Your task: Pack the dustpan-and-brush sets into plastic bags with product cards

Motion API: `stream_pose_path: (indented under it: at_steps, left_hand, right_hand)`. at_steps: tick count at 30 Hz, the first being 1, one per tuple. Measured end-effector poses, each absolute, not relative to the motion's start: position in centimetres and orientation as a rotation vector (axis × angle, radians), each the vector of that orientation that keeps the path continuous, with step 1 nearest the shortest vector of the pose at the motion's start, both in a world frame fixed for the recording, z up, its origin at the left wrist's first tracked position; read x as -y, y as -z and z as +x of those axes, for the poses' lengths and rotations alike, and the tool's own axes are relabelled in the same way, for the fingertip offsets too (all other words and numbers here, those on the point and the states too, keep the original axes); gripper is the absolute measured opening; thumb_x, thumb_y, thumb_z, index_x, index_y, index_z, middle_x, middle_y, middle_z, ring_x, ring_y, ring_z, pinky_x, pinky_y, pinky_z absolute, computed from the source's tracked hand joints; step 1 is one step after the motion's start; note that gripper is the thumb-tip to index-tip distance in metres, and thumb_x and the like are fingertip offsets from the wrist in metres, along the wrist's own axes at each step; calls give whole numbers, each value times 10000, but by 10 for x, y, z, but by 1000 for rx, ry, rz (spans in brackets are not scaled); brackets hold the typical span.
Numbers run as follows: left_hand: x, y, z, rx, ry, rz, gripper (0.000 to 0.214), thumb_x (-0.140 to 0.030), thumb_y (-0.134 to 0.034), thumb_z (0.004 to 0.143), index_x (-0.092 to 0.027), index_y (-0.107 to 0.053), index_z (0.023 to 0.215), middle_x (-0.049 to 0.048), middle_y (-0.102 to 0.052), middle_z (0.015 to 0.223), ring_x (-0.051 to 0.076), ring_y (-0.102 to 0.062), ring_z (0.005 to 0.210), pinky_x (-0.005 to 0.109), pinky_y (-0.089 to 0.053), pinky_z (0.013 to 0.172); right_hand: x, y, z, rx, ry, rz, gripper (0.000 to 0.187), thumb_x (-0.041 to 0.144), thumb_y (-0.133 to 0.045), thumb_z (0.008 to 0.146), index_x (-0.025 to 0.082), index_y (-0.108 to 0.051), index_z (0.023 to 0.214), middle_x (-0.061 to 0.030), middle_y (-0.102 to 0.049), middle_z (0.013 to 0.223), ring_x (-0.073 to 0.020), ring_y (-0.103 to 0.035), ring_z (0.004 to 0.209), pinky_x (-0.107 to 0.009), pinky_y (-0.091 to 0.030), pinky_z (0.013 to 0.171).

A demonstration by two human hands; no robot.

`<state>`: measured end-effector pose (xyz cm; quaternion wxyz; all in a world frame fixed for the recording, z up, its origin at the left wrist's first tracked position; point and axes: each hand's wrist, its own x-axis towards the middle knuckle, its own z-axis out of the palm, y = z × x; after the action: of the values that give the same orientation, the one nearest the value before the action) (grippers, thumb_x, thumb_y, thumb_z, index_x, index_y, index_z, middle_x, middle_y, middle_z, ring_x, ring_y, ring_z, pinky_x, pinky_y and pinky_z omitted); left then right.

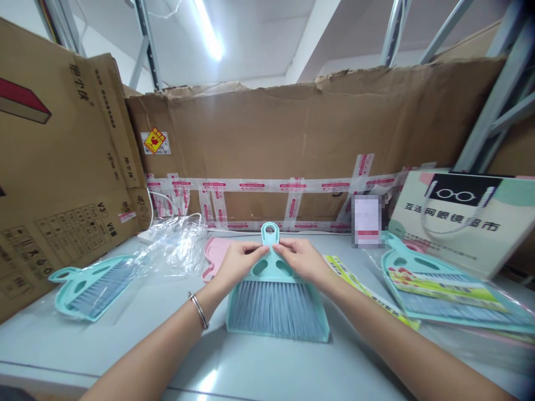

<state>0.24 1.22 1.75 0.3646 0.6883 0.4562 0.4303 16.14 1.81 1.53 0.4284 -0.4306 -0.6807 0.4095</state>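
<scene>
A small turquoise hand brush with grey-blue bristles lies nested in a matching turquoise dustpan, handle pointing away from me. My left hand grips the set from the left, its thumb on the base of the handle. From the right, my right hand grips it the same way, thumb close to the other one. The fingers under the edges are partly hidden. Behind my left hand, part of a pink dustpan shows on the table.
At left, a turquoise brush-and-dustpan set lies in clear plastic, near crumpled plastic bags. Another bagged set lies at right, beside a yellow-green label strip and a paper carrier bag. Cardboard walls the table's back.
</scene>
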Motion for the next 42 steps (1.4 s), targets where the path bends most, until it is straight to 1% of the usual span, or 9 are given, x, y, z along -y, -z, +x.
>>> stream_pose_path:
  at_steps: [7, 11, 17, 23, 25, 27, 31, 37, 42]
  left_hand:
    - [-8, -22, 1, -1215, -1103, 1617, 321, -404, -636, 658, -133, -733, 801, 35, -695, 727, 179, -578, 686, 268, -412, 621]
    - [-9, -20, 0, -1215, -1065, 1593, 320, -399, -627, 682, -129, -714, 832, 50, -697, 798, 192, -590, 753, 282, -426, 680]
    - [-7, -12, -18, -945, -756, 1584, 455, -425, -619, 733, -221, -586, 1138, 57, -625, 1130, 211, -537, 1062, 320, -403, 887]
    - [-10, -4, -22, -985, -816, 1525, 436, -462, -629, 720, -191, -623, 1060, 73, -647, 1089, 231, -571, 1009, 330, -433, 845]
    - [-12, -4, -21, -1026, -855, 1500, 442, -465, -644, 704, -183, -627, 1045, 76, -651, 1081, 233, -580, 988, 328, -442, 827]
    - [-13, -4, -21, -1050, -881, 1470, 449, -466, -652, 695, -176, -625, 1037, 80, -654, 1070, 230, -590, 962, 326, -448, 815]
    - [-15, -3, -24, -1076, -914, 1470, 433, -483, -641, 700, -178, -632, 1007, 73, -662, 1038, 221, -596, 924, 326, -445, 812]
    - [-15, -3, -25, -1068, -940, 1493, 440, -499, -627, 704, -180, -628, 1006, 61, -666, 1001, 219, -589, 912, 314, -444, 782]
    - [-13, -6, -25, -1074, -964, 1500, 434, -508, -620, 706, -185, -631, 997, 50, -664, 1003, 214, -585, 919, 293, -441, 759]
  right_hand:
    - [-16, -10, 158, 1777, -807, -1076, 272, 400, -520, 738, 170, -646, 666, 8, -530, 561, -122, -449, 543, -224, -334, 497]
    - [-17, -11, 159, 1783, -909, -1115, 284, 387, -510, 744, 145, -653, 712, 14, -524, 558, -99, -412, 502, -220, -304, 476]
    - [-30, -12, 170, 1628, -1049, -1119, 369, 459, -603, 686, 116, -671, 802, -19, -611, 624, -114, -507, 535, -233, -400, 505]
    - [-56, -21, 222, 1827, -589, -1529, 371, 377, -378, 871, 162, -564, 1110, -94, -646, 1033, -166, -606, 901, -278, -463, 771]
    - [-63, -19, 250, 1858, -478, -1721, 324, 339, -513, 796, 138, -588, 1039, -140, -619, 1085, -226, -578, 983, -326, -437, 827]
    - [-67, -15, 274, 1906, -463, -1910, 319, 331, -664, 654, 109, -625, 880, -183, -642, 981, -307, -587, 935, -391, -436, 797]
    - [-68, -6, 297, 2030, -494, -2216, 399, 421, -762, 467, 127, -618, 696, -167, -661, 822, -347, -604, 827, -422, -442, 703]
    - [-67, -1, 292, 2150, -493, -2360, 577, 505, -756, 412, 109, -641, 816, -193, -642, 937, -340, -597, 872, -396, -430, 689]
    - [-72, 5, 295, 2197, -491, -2299, 513, 497, -741, 454, 127, -646, 797, -132, -663, 846, -279, -610, 766, -344, -425, 630]
